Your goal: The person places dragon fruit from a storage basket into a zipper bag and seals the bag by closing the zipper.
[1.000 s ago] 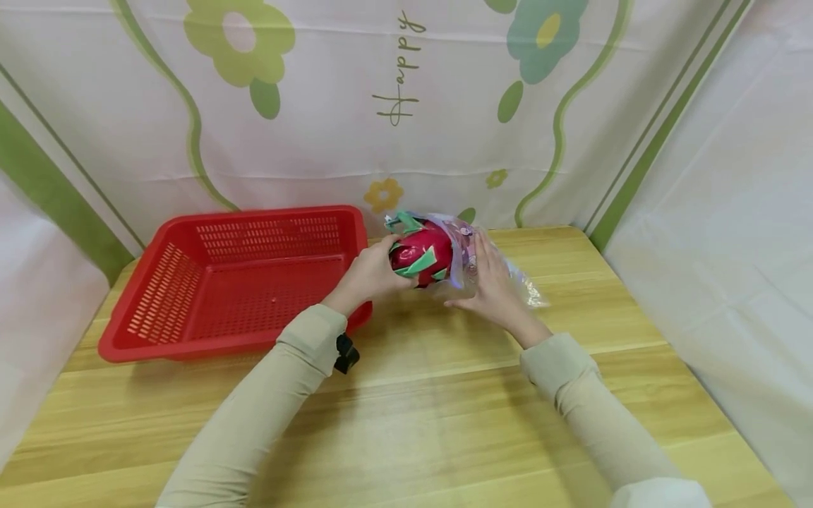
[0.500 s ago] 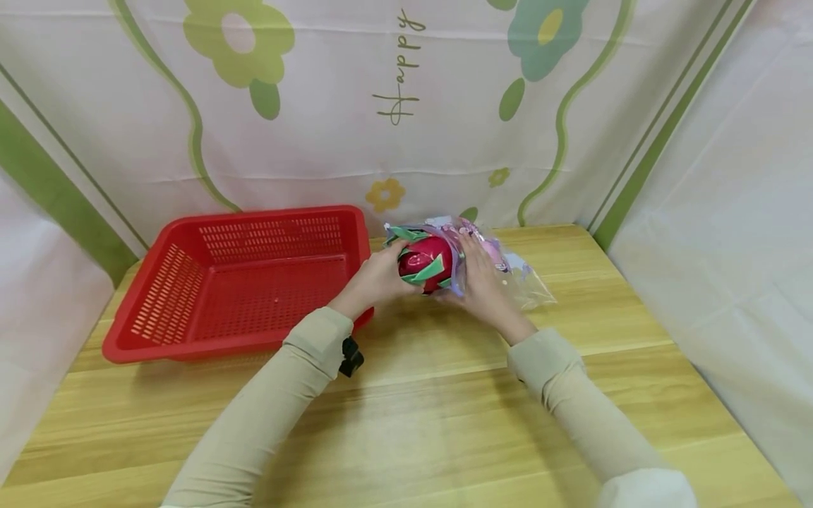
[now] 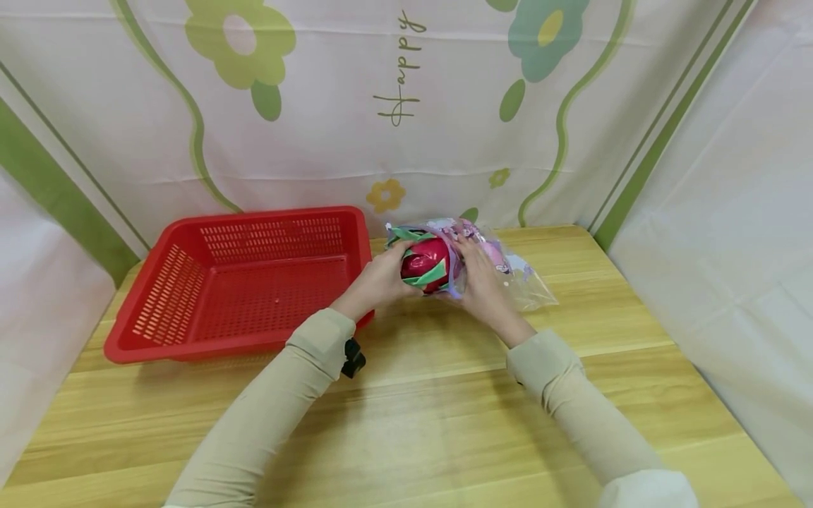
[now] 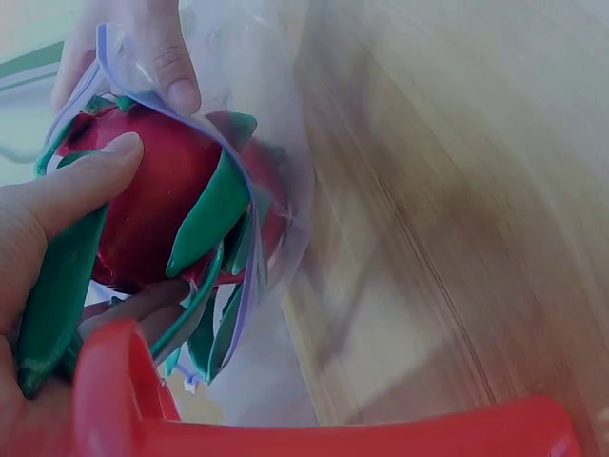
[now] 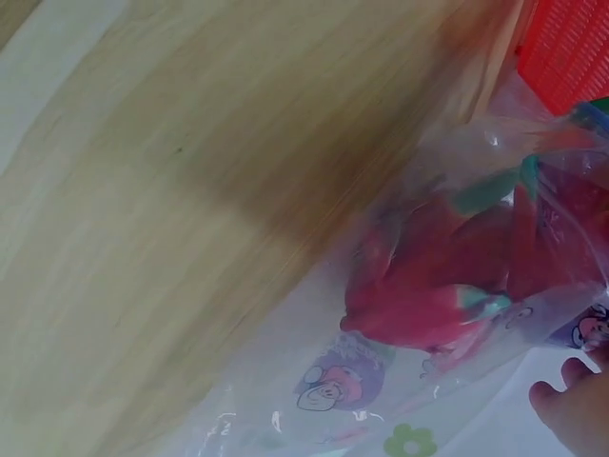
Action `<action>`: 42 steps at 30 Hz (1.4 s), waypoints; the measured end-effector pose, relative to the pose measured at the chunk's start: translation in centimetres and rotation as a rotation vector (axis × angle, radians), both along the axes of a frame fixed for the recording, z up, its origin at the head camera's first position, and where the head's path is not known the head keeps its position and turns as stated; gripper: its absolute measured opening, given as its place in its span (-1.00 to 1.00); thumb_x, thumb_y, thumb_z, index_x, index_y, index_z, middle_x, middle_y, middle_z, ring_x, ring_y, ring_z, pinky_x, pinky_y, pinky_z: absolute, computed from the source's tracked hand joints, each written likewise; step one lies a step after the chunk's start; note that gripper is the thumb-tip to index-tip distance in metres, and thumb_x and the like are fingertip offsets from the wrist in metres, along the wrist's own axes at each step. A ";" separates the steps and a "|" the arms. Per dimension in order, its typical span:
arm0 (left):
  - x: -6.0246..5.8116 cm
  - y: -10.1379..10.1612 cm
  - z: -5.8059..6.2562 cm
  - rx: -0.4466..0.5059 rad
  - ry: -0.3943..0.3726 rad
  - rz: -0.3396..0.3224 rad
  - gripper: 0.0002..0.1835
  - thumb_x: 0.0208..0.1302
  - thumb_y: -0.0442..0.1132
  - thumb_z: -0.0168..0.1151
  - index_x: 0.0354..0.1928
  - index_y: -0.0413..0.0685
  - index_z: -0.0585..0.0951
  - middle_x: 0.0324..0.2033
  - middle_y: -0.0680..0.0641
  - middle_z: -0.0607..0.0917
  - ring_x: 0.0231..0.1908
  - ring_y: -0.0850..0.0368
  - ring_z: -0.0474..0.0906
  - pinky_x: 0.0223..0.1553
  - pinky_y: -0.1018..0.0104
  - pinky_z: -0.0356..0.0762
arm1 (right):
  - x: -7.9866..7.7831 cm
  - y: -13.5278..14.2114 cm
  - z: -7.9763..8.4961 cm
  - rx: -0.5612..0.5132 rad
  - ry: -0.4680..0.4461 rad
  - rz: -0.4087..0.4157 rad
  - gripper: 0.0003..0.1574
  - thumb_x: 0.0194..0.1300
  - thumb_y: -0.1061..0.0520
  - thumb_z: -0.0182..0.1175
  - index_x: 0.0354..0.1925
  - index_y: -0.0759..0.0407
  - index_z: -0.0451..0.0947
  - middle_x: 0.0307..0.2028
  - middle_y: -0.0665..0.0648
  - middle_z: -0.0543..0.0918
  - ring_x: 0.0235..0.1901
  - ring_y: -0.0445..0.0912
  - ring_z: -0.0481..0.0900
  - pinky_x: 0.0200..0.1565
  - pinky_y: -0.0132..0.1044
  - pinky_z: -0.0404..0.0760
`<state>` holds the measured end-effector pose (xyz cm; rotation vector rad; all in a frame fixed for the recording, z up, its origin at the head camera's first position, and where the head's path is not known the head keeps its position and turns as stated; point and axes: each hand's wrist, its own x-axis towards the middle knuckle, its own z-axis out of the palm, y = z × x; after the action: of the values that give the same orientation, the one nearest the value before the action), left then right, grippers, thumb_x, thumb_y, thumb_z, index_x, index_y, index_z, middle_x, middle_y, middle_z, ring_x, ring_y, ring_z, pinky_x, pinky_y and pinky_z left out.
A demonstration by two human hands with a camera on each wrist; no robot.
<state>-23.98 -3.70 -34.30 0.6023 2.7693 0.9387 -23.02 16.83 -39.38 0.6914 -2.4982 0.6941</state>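
Observation:
A shiny red dragon fruit (image 3: pixel 424 257) with green scale tips lies partly inside a clear plastic zip bag (image 3: pixel 517 282) printed with pink and purple figures. My left hand (image 3: pixel 375 282) grips its bare end, thumb on top and fingers beneath, as the left wrist view shows. On the other side my right hand (image 3: pixel 484 286) holds the bag by its mouth. The purple zip edge (image 4: pixel 249 276) runs round the fruit's middle. Through the film in the right wrist view, the fruit's covered end (image 5: pixel 428 286) shows, while the bag's corner trails off to the right.
A red plastic basket (image 3: pixel 238 347) with slotted walls stands at the left, its right rim close beside my left wrist. Beneath everything is a wooden table (image 3: pixel 406 423). A flower-printed curtain (image 3: pixel 317 141) hangs behind the table's back edge.
My right hand has moved left, bringing the bag's mouth further over the dragon fruit. The fruit and my left hand have shifted slightly right. Over the last half second little has moved.

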 end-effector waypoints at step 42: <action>0.0 -0.2 0.0 0.061 0.094 -0.054 -0.13 0.02 -0.20 0.47 0.40 0.05 0.28 0.25 -0.18 0.50 0.21 -0.10 0.46 0.25 0.07 0.44 | 0.6 -0.2 0.1 0.016 0.041 -0.057 0.10 -0.09 0.09 0.51 0.30 0.44 0.20 0.28 0.40 0.36 0.29 0.25 0.32 0.36 0.11 0.25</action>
<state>-23.95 -3.94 -34.35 0.7454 2.7988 1.0114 -22.39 16.64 -39.25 0.6314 -2.4779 0.6335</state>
